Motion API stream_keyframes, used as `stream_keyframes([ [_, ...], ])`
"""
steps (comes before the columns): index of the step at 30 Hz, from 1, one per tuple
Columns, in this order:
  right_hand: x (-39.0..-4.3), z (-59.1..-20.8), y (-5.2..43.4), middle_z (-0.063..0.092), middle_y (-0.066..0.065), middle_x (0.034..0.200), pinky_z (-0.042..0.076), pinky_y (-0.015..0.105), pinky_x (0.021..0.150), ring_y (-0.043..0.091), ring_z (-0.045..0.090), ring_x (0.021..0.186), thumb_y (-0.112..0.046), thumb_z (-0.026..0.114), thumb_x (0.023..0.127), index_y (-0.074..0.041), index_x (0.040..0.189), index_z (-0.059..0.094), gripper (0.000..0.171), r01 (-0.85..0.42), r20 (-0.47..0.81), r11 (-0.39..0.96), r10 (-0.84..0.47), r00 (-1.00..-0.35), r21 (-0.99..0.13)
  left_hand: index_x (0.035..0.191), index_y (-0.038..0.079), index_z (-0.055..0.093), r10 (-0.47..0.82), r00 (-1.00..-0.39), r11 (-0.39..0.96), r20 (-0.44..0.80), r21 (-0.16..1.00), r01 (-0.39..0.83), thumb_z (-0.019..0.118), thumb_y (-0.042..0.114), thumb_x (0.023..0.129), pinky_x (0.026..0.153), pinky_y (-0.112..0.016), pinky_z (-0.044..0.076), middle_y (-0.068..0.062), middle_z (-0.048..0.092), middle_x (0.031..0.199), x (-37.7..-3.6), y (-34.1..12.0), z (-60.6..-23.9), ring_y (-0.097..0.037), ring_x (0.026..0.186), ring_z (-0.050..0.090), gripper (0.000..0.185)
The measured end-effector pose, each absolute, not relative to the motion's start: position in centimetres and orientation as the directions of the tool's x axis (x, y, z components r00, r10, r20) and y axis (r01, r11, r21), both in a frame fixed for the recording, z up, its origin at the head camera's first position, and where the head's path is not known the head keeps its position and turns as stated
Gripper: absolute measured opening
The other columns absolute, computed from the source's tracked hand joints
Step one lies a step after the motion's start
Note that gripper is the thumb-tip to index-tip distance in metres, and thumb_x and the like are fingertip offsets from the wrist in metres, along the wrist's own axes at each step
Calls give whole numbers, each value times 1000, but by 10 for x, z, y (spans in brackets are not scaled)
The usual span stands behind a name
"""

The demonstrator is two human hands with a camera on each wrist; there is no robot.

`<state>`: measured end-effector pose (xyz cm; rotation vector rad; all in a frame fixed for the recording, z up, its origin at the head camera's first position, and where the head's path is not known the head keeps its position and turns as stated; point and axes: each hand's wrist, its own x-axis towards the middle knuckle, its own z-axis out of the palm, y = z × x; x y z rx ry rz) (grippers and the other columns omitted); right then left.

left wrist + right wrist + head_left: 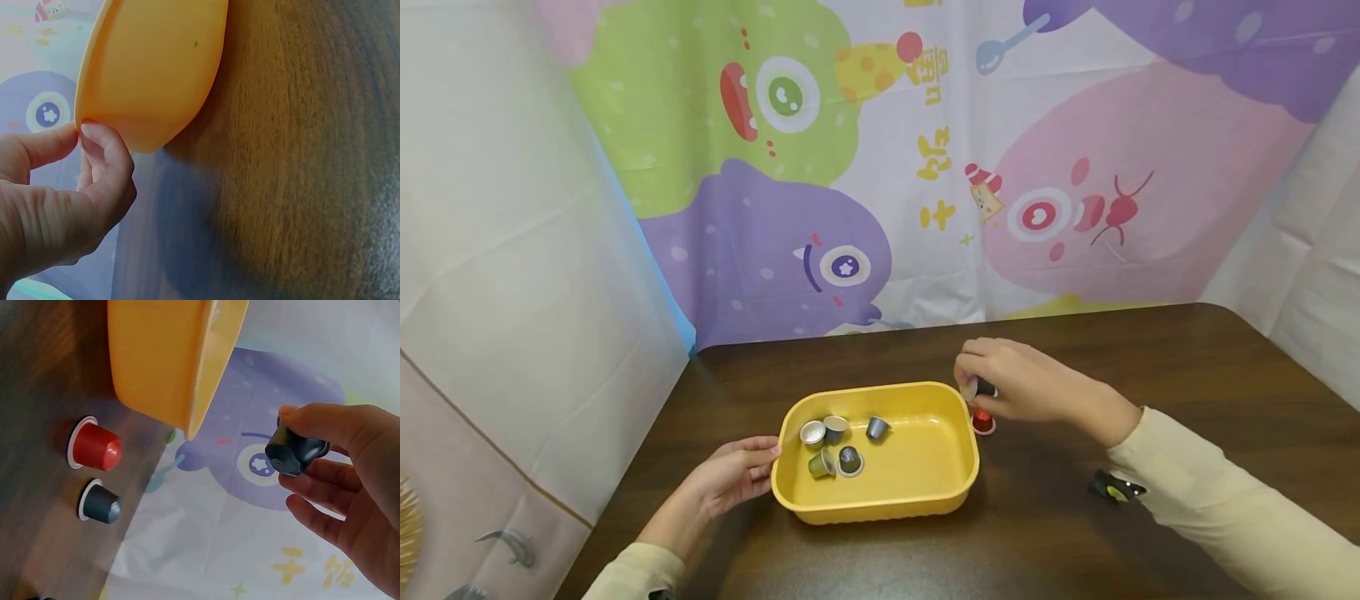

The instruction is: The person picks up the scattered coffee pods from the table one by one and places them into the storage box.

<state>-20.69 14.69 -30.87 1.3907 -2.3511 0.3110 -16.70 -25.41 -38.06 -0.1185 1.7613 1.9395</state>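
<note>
My left hand (pixel 735 473) pinches the left end of a yellow plastic basin (pixel 880 506), thumb on the rim (pixel 100 37) and fingers curled beneath. Off the basin's right end, above the table, my right hand (pixel 1018 379) pinches a dark coffee capsule (pixel 290 452) between thumb and fingers. Below that hand, a red capsule (pixel 982 422) stands on its pale rim. Beside it, a dark grey capsule (pixel 102 503) shows in the right wrist view, hidden behind the hand from the head. Several capsules lie inside the basin's left half, including a green one (pixel 822 463) and a blue-grey one (pixel 877 428).
Under everything is a dark brown wooden table (pixel 1075 533). A cloth printed with cartoon monsters (pixel 790 242) hangs along its far edge, and pale cloths (pixel 512 208) hang at both sides. A small black object (pixel 1116 487) sits by the right sleeve.
</note>
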Motion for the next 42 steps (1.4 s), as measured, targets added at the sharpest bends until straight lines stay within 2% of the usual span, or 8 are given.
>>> stream_keyframes([
  [4,-210,-304,141,54,-6,80,47,22,70,6,50,75,-10,74,78,-14,83,58,18,-875,406,484,-799,-444,-6,124,-3,45,311,-866,-30,-392,906,-422,52,9,98,76,-23,54,6,65,88,-167,-254,-381,-4,81,62,30],
  [14,-215,-297,126,52,-8,81,47,22,72,5,49,76,-14,73,82,-16,86,57,17,-837,276,543,-797,-537,-60,126,-4,43,310,-864,-26,-396,905,-424,52,9,98,77,-24,54,5,66,88,-167,-254,-380,-5,81,62,33],
  [25,-226,-290,105,51,-5,80,42,21,68,7,45,73,-11,69,82,-15,83,57,13,-839,161,539,-824,-544,-77,132,-7,36,288,-864,-4,-412,902,-432,51,10,98,77,-24,54,5,64,89,-166,-252,-379,-5,81,61,40],
  [31,-232,-286,89,54,-3,82,44,23,70,8,48,74,-12,73,80,-14,85,58,16,-845,108,530,-838,-535,-72,132,-7,37,282,-865,-11,-415,900,-436,52,10,98,77,-24,54,5,64,90,-166,-252,-380,-5,82,61,41],
  [42,-237,-283,61,56,0,83,43,23,71,10,47,76,-10,69,82,-12,86,60,10,-854,40,511,-856,-516,-97,126,-2,42,288,-857,-15,-427,893,-449,53,12,97,77,-23,54,6,64,88,-165,-252,-377,-4,81,61,34],
])
